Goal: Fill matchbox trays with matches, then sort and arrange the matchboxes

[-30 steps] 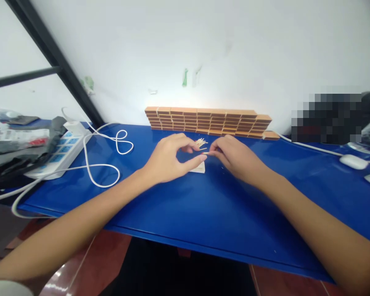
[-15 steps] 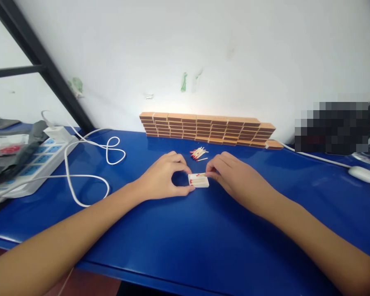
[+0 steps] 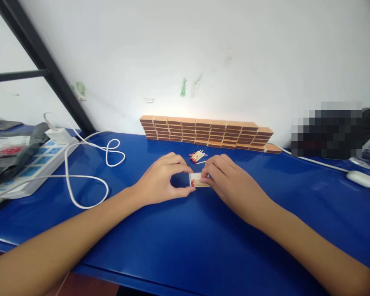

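Observation:
A small white matchbox tray point(image 3: 196, 176) lies on the blue table, with several red-headed matches point(image 3: 197, 183) inside it. My left hand point(image 3: 165, 176) grips the tray's left end between thumb and fingertips. Over the tray's right part, my right hand point(image 3: 226, 179) has its thumb and fingers pinched together, down at the matches; they appear to hold a match, mostly hidden by the fingers. Just behind the tray is a loose heap of matches point(image 3: 197, 156), red heads mostly to the left.
Stacked matchboxes point(image 3: 203, 129) form a low row along the wall. At left are a white power strip point(image 3: 57, 154), a looping white cable point(image 3: 68, 181) and a dark bag point(image 3: 27, 154). A white plug-like piece point(image 3: 361, 179) on a cord lies at right.
My right hand has moved left and over the tray, bringing its pinched fingers down onto the matches. My left hand keeps its hold on the tray.

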